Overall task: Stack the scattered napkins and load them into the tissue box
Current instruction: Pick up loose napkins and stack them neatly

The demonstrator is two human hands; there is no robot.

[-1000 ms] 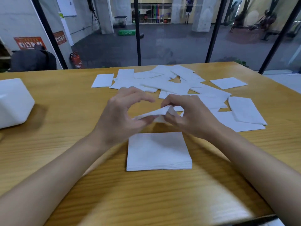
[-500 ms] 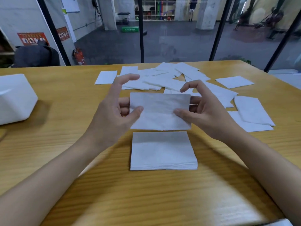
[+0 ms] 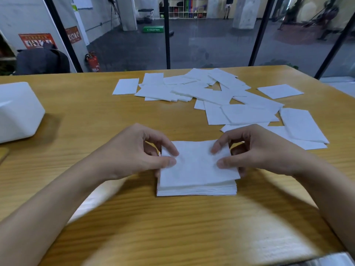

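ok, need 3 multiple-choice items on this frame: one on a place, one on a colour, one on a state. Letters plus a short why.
1. Where is the tissue box relative to the stack?
A) far to its left
B) on top of it
C) behind it to the right

2. What colour are the scattered napkins?
A) blue
B) white
C) yellow

3. What state is the top napkin in?
A) lying untouched
B) crumpled into a ball
C) flat, pinched at both sides

Key:
1 A, the box sits on the table at the view's left edge.
2 B, all read white against the wood.
3 C, the left hand and right hand each pinch a side edge over the stack.
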